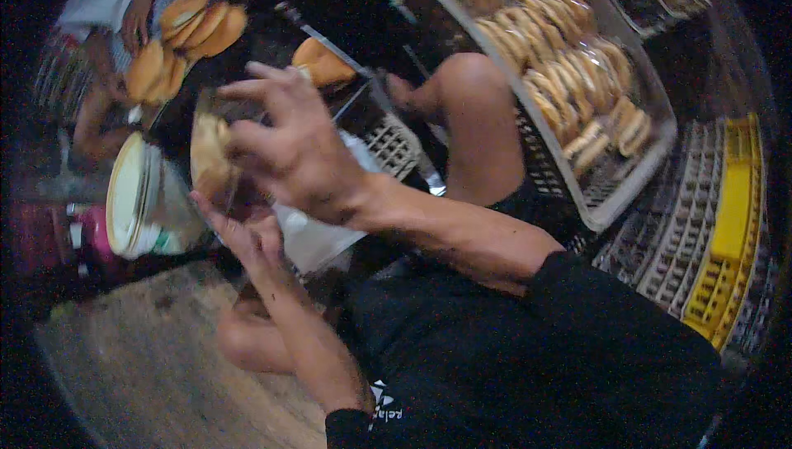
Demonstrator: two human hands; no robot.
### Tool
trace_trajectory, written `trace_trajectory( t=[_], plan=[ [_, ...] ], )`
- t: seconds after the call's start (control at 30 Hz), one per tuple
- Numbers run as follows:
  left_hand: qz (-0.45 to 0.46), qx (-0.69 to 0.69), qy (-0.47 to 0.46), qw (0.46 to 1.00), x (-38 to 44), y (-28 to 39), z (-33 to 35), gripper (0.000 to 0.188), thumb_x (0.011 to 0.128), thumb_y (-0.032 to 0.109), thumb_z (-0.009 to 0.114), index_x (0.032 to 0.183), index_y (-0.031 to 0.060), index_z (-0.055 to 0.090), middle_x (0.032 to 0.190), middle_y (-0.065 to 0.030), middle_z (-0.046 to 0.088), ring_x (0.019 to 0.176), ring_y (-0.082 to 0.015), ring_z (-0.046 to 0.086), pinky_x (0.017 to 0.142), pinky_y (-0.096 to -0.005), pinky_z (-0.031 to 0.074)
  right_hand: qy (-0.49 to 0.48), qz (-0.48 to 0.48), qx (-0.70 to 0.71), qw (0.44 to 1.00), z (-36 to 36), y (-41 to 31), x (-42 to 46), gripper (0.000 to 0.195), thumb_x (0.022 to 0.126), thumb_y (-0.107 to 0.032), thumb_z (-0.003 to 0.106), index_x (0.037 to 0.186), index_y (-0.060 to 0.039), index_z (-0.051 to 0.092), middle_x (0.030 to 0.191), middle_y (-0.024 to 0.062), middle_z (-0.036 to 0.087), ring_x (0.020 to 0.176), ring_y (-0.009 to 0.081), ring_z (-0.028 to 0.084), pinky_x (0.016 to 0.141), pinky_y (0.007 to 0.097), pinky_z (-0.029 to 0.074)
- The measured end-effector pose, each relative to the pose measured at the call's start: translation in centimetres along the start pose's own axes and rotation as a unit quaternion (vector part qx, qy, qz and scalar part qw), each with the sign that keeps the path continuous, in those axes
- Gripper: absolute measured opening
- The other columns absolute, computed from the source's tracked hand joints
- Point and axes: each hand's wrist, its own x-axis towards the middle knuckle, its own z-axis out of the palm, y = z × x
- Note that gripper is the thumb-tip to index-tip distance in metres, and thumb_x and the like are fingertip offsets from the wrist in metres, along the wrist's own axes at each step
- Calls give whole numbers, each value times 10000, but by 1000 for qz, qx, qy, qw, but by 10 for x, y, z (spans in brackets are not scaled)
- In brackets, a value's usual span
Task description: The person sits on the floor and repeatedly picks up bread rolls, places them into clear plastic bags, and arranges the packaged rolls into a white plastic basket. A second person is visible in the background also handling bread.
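Note:
Between my two hands is a pale-sided bun (pixel 210 149), seemingly in a clear plastic bag and blurred by motion. My right hand (pixel 297 139) comes over it from the right, its thumb and a finger pinched at the bun's edge and the other fingers raised. Below, my left hand (pixel 247 232) is turned up, one finger stretched to the lower end of the bun; its grip is partly hidden. White plastic sheets or bags (pixel 315 241) lie under my right wrist. Just left of the bun stands a round tub with a pale lid (pixel 127 195). An orange-brown bun (pixel 322 62) lies beyond my right hand.
A large plastic crate (pixel 594 217) at the upper right holds rows of bagged buns (pixel 557 71). Yellow and grey crates (pixel 736 207) stand at the far right. Another person's hand (pixel 136 25) is near more buns (pixel 204 25) at the upper left. Wooden boards (pixel 167 356) lie at the lower left.

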Motion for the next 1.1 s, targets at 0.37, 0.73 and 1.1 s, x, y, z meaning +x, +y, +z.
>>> trace_trajectory(
  t=[0.37,0.73,1.1],
  plan=[
    [76,354,-162,918,91,47,17,589,901,476,613,1270,27,517,1036,-113,646,980,-190,609,848,-333,507,-164,-113,-221,955,-207,66,44,384,716,-327,716,1017,-96,654,867,171,628,765,339,616,647,430,500],
    [78,623,-258,734,118,35,-42,486,911,455,602,1127,20,602,903,-78,646,798,-175,595,749,-312,471,-170,210,-745,610,-489,-62,-54,405,918,-450,545,1104,-101,632,1030,174,668,966,368,634,802,434,516],
    [306,711,-222,593,112,12,-76,342,909,379,611,960,44,656,859,-122,683,790,-290,638,757,-397,475,167,207,-829,492,-570,-347,91,383,917,-431,554,1077,-94,642,975,157,666,910,337,629,770,415,510]
  ],
)
